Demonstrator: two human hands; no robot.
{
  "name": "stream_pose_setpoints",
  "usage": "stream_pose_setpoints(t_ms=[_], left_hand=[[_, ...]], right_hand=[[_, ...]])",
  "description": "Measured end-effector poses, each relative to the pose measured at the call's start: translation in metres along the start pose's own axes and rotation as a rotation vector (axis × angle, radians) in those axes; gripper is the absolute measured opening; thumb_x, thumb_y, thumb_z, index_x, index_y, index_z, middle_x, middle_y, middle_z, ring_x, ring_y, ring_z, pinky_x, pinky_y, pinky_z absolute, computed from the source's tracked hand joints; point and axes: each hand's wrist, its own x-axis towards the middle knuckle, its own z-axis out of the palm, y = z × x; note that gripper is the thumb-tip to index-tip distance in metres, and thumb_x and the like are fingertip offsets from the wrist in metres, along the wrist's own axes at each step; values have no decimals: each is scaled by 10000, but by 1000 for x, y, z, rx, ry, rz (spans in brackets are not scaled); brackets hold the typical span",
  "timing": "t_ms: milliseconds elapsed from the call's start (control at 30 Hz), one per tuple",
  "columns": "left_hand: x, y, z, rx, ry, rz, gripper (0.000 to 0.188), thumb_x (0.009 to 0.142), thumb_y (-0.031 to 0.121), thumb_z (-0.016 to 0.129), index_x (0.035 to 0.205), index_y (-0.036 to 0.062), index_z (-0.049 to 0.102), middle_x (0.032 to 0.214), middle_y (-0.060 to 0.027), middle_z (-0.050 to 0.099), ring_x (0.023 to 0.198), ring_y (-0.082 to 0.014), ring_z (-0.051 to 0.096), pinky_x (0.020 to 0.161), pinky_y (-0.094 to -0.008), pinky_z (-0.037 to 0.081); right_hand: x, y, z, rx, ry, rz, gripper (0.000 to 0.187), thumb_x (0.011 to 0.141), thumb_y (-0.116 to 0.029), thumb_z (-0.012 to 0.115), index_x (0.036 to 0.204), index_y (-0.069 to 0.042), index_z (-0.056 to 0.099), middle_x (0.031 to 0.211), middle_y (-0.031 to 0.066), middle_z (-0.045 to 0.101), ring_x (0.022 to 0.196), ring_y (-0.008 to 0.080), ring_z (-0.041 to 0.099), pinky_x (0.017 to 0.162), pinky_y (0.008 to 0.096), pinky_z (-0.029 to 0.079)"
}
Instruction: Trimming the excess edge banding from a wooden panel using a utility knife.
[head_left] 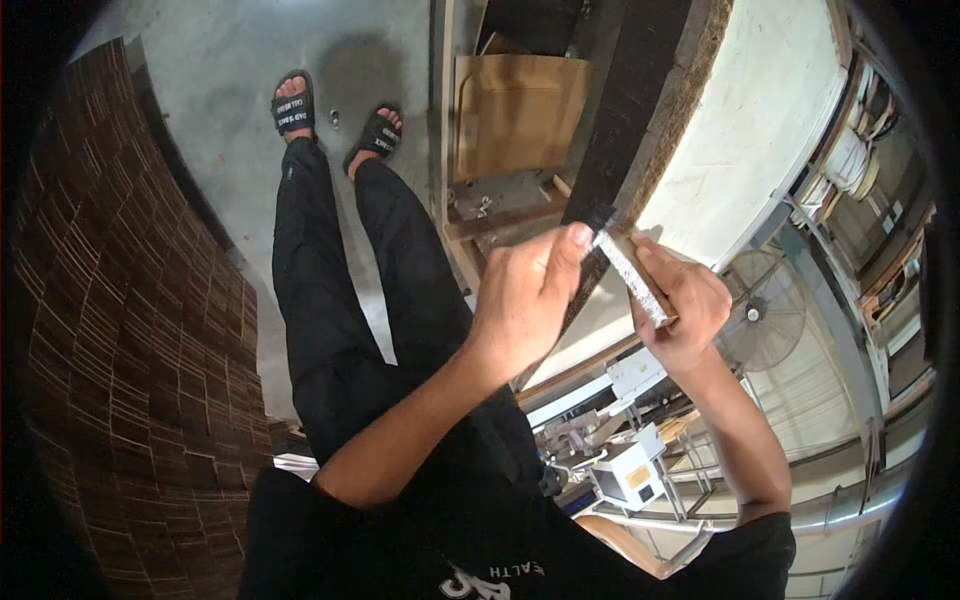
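- Your left hand (525,295) has its thumb tip pressed on the upper end of a thin pale strip (632,277), with the other fingers curled in beneath it; they close on that end as far as the view shows.
- Your right hand (680,305) wraps the lower end of the same strip, fingers folded round it and thumb lying along its edge, clamped on it.
- The strip sits between the two hands, slanting from about 11 o'clock down to 5 o'clock, its grey-white speckled face turned up; whether a thin wooden backing lies under it is hard to tell.
- Just behind the strip, toward 12 o'clock, runs the rough edge of a thick white board (760,120), with a dark plank (630,110) lying alongside it at 11 o'clock.
- Further out at 11 o'clock a brown cardboard sheet (515,115) stands inside a wooden frame.
- At 9 o'clock from your hands are your legs in black trousers (330,290), and beyond them black sandals (293,108) on the grey concrete floor (230,70).
- Far at 9 o'clock a tall stack of brown sheets (130,330) fills the edge of the view.
- At 4 o'clock, well apart from the hands, a round fan (765,325) shows.
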Motion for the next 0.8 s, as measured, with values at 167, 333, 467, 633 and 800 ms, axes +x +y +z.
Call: stream_pose_setpoints(t_ms=[167,333,467,633,800], left_hand=[[16,-9,2,141,49,88,572,1186,460,474,953,-7,706,720,-253,635,702,-474,669,671,-527,506],[11,0,3,149,22,30,538,1183,447,485,988,0,713,742,-268,651,724,-498,673,677,-540,506],[-1,5,6,140,-27,22,533,1184,456,477,1002,11,706,740,-265,662,731,-507,687,676,-551,510],[-16,5,12,137,-24,52,502,1188,435,471,1015,21,696,741,-265,672,761,-513,698,672,-556,516],[-28,9,15,82,-60,34,477,1175,434,520,997,30,702,673,-231,635,656,-463,689,607,-516,504]], right_hand=[[3,0,0,21,-7,3,399,815,-100,797,1201,-16,741,1142,158,837,926,271,835,710,312,582],[4,-2,-2,-10,-17,3,380,836,-103,782,1204,-17,740,1138,161,838,945,273,837,731,314,589],[4,0,-1,-1,-6,2,385,832,-103,797,1204,-23,740,1150,157,838,978,270,838,729,312,577],[3,0,-1,2,-2,-6,408,812,-101,822,1205,-25,739,1169,153,835,998,266,838,730,305,574],[4,-1,-3,-3,-11,-10,417,803,-87,817,1208,-20,743,1166,151,836,1005,270,838,717,303,571]])
